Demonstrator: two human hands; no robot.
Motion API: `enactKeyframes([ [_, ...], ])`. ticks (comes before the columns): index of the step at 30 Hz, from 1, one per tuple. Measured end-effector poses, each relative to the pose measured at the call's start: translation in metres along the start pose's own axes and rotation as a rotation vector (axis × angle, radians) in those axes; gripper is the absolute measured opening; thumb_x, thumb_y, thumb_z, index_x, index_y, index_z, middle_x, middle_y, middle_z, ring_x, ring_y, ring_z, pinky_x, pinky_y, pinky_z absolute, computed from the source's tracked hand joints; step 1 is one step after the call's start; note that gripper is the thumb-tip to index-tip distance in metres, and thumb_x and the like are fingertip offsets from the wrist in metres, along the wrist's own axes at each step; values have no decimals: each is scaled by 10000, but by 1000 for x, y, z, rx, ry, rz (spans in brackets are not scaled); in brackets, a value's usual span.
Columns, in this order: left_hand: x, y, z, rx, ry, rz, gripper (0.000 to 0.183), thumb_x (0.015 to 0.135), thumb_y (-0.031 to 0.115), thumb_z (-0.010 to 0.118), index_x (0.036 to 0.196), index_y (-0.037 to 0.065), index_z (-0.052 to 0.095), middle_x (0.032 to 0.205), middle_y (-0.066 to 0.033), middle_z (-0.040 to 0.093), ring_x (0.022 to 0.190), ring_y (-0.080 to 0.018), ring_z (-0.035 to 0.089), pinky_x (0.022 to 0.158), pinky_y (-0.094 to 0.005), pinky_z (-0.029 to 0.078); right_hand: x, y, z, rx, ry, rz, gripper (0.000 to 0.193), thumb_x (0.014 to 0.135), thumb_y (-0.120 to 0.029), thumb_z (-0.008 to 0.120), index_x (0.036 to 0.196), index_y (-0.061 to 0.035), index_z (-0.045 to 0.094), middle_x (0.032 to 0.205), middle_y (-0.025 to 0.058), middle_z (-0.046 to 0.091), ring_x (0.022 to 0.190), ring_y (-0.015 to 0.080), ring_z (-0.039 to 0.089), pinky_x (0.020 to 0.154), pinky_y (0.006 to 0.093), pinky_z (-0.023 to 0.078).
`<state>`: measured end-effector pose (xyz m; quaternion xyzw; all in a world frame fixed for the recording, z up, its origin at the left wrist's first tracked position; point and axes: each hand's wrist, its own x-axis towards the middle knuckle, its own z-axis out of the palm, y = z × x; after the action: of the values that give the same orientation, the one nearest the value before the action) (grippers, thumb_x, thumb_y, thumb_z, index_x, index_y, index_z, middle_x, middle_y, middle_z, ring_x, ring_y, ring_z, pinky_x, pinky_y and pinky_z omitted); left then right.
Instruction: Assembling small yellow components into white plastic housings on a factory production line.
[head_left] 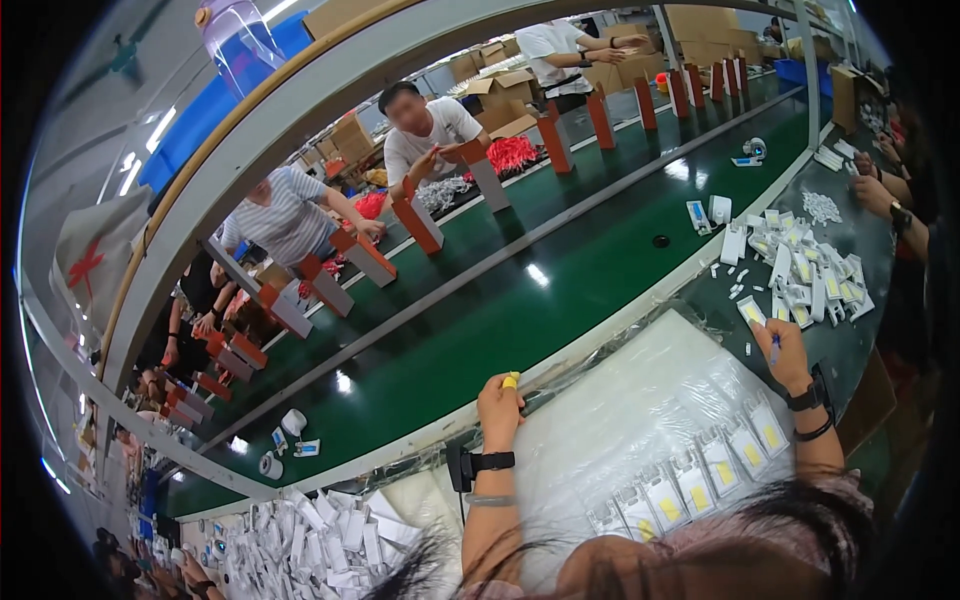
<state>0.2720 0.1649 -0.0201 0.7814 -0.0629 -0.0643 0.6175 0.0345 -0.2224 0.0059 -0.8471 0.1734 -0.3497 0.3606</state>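
My left hand is closed above the near edge of the plastic-covered pad. A small yellow piece shows at its fingertips; whether it is held or wrapped round a finger I cannot tell. At the right, my right hand pinches a small white casing with a yellow panel beside a heap of similar white casings. Something narrow and bluish shows at its fingers. Several white casings with yellow panels lie in a slanting row on the pad nearest me.
A green conveyor belt runs beyond the pad, with orange-and-white boxes standing along its far side. White parts are piled at lower left. Co-workers sit across the belt, and another person's hands are at far right.
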Motion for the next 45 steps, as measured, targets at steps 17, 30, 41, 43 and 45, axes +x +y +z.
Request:
enactKeyframes([
  [17, 0, 2, 4, -5, -17, -16, 305, 907, 49, 395, 1138, 41, 595, 621, -44, 554, 438, -105, 478, 376, -247, 409, -9, -9, -3, 8, -115, -11, 419, 888, -166, 655, 552, -37, 441, 490, 28, 403, 484, 83, 356, 450, 295, 287],
  [30, 10, 3, 9, -79, -124, 27, 346, 871, -7, 338, 1047, 85, 621, 596, -27, 491, 398, -85, 378, 367, -236, 364, 14, -156, -104, 826, 730, -958, 85, 867, -61, 517, 784, -47, 502, 811, 140, 564, 754, 288, 557, 687, 366, 469],
  [41, -1, -1, -2, 9, -36, -15, 251, 918, 59, 361, 988, 77, 601, 598, -19, 523, 441, -93, 462, 390, -251, 407, 1, -19, 14, 105, -171, -1, 334, 917, -190, 620, 637, -35, 525, 500, 23, 525, 471, 72, 478, 449, 251, 360],
  [43, -1, -1, -1, 16, -42, -13, 252, 912, 62, 361, 974, 72, 605, 605, -22, 525, 457, -91, 466, 393, -250, 411, 1, -11, 17, 126, -271, 22, 324, 906, -192, 635, 644, -36, 523, 517, 20, 525, 486, 68, 457, 460, 253, 353],
  [45, 0, -1, 0, 13, -44, 1, 255, 908, 58, 358, 971, 71, 605, 608, -23, 526, 463, -90, 467, 394, -248, 412, -1, -3, 20, 66, -506, -82, 308, 882, -197, 665, 662, -38, 519, 559, 7, 500, 534, 70, 406, 491, 259, 338],
])
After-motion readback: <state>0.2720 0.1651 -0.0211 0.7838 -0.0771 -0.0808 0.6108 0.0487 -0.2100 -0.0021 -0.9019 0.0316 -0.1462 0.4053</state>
